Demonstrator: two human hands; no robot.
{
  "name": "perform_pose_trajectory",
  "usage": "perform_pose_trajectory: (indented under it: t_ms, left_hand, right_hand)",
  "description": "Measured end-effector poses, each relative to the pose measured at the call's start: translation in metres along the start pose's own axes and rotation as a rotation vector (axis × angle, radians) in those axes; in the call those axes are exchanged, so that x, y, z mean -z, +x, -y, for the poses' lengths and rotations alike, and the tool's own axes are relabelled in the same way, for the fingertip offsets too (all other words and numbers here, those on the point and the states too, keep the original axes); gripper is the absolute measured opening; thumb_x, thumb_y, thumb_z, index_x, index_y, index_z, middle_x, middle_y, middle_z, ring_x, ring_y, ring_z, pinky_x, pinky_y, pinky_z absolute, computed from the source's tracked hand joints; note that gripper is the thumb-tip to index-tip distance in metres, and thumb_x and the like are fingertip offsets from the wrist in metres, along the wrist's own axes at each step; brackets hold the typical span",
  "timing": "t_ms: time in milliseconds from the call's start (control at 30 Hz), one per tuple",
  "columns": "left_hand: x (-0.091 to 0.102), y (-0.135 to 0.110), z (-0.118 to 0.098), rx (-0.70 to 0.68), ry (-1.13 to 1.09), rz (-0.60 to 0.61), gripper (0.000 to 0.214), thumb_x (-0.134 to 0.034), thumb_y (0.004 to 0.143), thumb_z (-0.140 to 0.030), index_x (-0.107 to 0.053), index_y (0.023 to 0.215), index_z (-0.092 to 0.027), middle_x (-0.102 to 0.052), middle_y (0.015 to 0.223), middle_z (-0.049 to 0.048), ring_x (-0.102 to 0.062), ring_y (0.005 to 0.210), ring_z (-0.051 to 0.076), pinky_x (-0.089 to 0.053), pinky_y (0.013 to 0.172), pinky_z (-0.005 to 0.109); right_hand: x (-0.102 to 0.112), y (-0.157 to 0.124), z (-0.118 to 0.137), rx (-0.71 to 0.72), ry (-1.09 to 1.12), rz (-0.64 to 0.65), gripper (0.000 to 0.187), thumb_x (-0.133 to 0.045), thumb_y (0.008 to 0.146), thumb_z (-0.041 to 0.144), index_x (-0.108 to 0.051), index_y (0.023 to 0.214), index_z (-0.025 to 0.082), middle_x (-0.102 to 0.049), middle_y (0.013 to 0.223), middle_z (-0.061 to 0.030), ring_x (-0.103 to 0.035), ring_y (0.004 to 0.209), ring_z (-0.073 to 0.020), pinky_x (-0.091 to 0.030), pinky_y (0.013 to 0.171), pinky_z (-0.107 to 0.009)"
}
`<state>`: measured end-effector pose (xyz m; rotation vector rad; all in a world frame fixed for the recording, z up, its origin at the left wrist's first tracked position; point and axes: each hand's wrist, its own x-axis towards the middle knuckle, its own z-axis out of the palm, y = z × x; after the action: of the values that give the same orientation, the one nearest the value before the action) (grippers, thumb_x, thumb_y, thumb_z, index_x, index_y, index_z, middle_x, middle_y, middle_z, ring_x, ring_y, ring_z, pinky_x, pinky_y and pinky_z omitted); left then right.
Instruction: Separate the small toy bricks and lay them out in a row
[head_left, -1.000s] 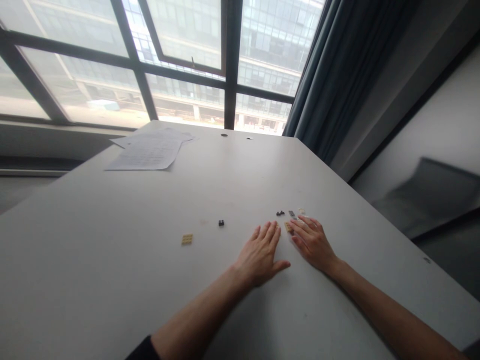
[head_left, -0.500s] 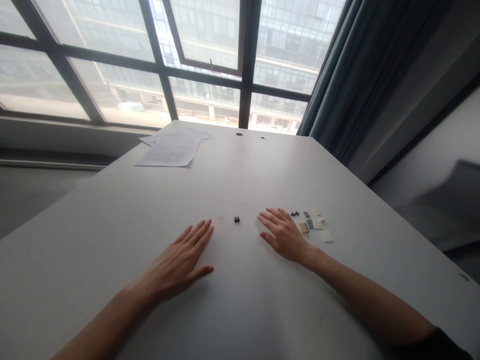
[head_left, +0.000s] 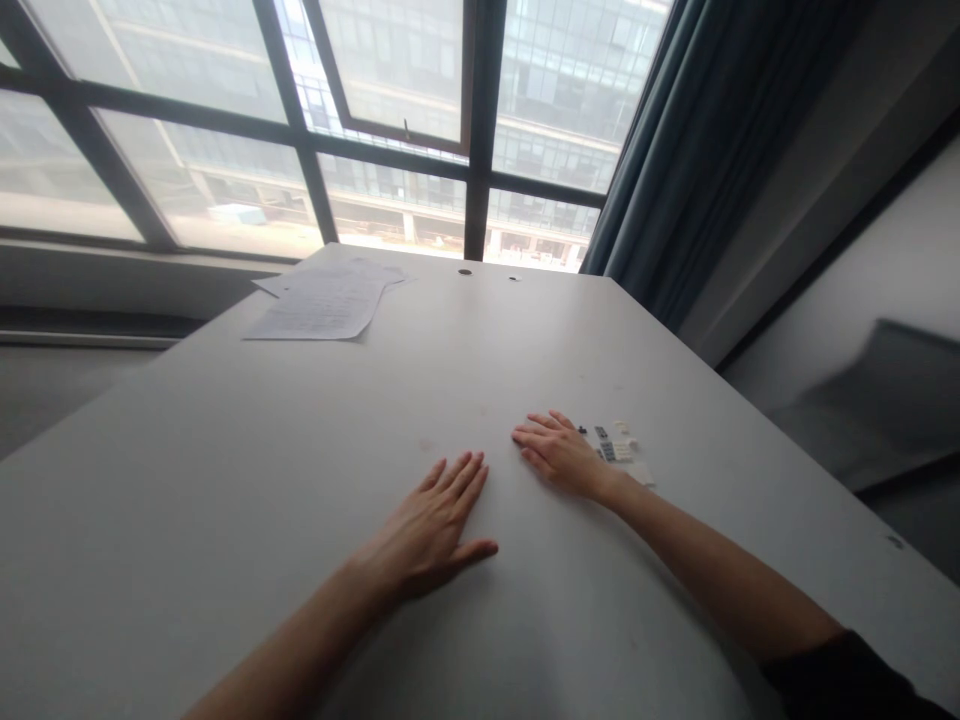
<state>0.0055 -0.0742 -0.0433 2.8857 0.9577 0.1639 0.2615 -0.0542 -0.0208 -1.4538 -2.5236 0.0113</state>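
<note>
My left hand (head_left: 439,515) lies palm down on the white table (head_left: 285,450), fingers stretched forward and thumb spread to the right. My right hand (head_left: 559,453), also palm down and flat, rests ahead and to the right of it. Close beside the right hand is a cluster of small toy building bricks. A black brick (head_left: 583,430), dark grey bricks (head_left: 608,452) and a white studded brick (head_left: 622,453) show there, with a flat white piece (head_left: 640,473) nearer me. The right hand covers part of the cluster. No brick shows between the hands; what lies under either palm is hidden.
Printed paper sheets (head_left: 319,305) lie at the table's far left. Two small round holes, one of them a dark hole (head_left: 465,272), sit near its far edge. Beyond are a large window (head_left: 397,80) and a dark curtain (head_left: 660,150). A grey chair (head_left: 885,385) stands at right.
My left hand has slid right, towards the right hand. The black brick that lay between the hands is out of sight. The right hand now covers the yellowish brick. The view has shifted slightly.
</note>
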Motion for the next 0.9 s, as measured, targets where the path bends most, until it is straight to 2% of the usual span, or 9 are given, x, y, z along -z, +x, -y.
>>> perform_pose_trajectory:
  t_ms: [100,200,400,500,633,733,800,867,900]
  left_hand:
    - [-0.002,0.032,-0.025,-0.037,-0.055,0.017,0.087,-0.025,0.086,-0.071,-0.020,0.148,-0.010,-0.017,0.154,0.0163,-0.015,0.143,0.028,-0.016,0.115,0.045]
    - [-0.007,0.056,-0.045,-0.040,-0.096,0.021,0.089,-0.026,0.085,-0.073,-0.022,0.147,-0.009,-0.018,0.154,0.0179,-0.015,0.143,0.030,-0.015,0.115,0.048]
    - [-0.012,0.076,-0.064,-0.038,-0.139,0.015,0.089,-0.030,0.086,-0.070,-0.018,0.148,-0.008,-0.016,0.154,0.0178,-0.011,0.144,0.032,-0.012,0.116,0.051]
    - [-0.010,0.072,-0.063,-0.043,-0.187,-0.030,0.085,-0.034,0.087,-0.067,-0.014,0.149,-0.011,-0.011,0.156,0.0146,-0.007,0.144,0.030,-0.012,0.117,0.050]
    - [-0.011,0.049,-0.038,0.080,-0.367,-0.178,0.080,-0.031,0.091,-0.062,-0.008,0.150,-0.013,-0.009,0.157,0.0133,-0.009,0.145,0.026,-0.019,0.117,0.045]
    - [-0.008,0.015,0.004,0.301,-0.531,-0.404,0.075,-0.016,0.093,-0.062,-0.011,0.150,-0.013,-0.021,0.155,0.0144,-0.020,0.142,0.026,-0.027,0.114,0.046]
    - [0.001,-0.014,0.035,0.433,-0.556,-0.554,0.076,-0.008,0.092,-0.064,-0.011,0.150,-0.015,-0.027,0.153,0.0152,-0.027,0.140,0.027,-0.031,0.111,0.048]
    - [0.016,-0.043,0.060,0.389,-0.501,-0.504,0.080,-0.019,0.089,-0.069,-0.012,0.150,-0.018,-0.030,0.152,0.0134,-0.027,0.140,0.029,-0.029,0.112,0.048]
    - [0.024,-0.057,0.068,0.349,-0.470,-0.472,0.082,-0.024,0.087,-0.071,-0.014,0.150,-0.019,-0.031,0.151,0.0126,-0.027,0.140,0.029,-0.027,0.113,0.049]
  right_hand:
    - [0.007,-0.019,-0.033,-0.099,-0.002,0.001,0.032,-0.043,0.094,0.025,-0.060,0.121,0.024,-0.062,0.126,-0.0055,-0.045,0.129,-0.0209,-0.024,0.110,-0.048]
    - [0.009,-0.030,-0.052,-0.127,0.011,-0.015,0.031,-0.044,0.094,0.025,-0.061,0.119,0.023,-0.064,0.124,-0.0061,-0.046,0.128,-0.0211,-0.024,0.110,-0.049]
    - [0.005,-0.032,-0.054,-0.126,0.070,-0.100,0.029,-0.043,0.094,0.022,-0.063,0.116,0.022,-0.065,0.122,-0.0054,-0.048,0.127,-0.0208,-0.025,0.110,-0.049]
    - [0.003,-0.034,-0.052,-0.137,0.188,-0.227,0.029,-0.045,0.092,0.024,-0.063,0.115,0.020,-0.065,0.120,-0.0072,-0.049,0.125,-0.0209,-0.030,0.109,-0.046]
    - [-0.004,-0.046,-0.053,-0.324,0.547,-0.476,0.030,-0.051,0.089,0.037,-0.064,0.111,0.020,-0.065,0.118,-0.0092,-0.056,0.115,-0.0231,-0.040,0.102,-0.045]
    - [-0.006,-0.054,-0.060,-0.553,0.955,-0.717,0.039,-0.053,0.085,0.049,-0.063,0.110,0.021,-0.066,0.114,-0.0092,-0.060,0.109,-0.0233,-0.041,0.101,-0.047]
    - [-0.001,-0.057,-0.063,-0.665,1.191,-0.902,0.052,-0.048,0.084,0.061,-0.060,0.114,0.020,-0.064,0.117,-0.0105,-0.059,0.112,-0.0237,-0.041,0.102,-0.047]
    - [0.012,-0.060,-0.060,-0.695,1.283,-1.004,0.069,-0.033,0.084,0.072,-0.054,0.123,0.019,-0.058,0.127,-0.0126,-0.056,0.118,-0.0249,-0.041,0.103,-0.047]
    - [0.020,-0.062,-0.055,-0.656,1.253,-1.003,0.076,-0.023,0.083,0.075,-0.049,0.129,0.020,-0.053,0.134,-0.0131,-0.052,0.123,-0.0254,-0.040,0.104,-0.048]
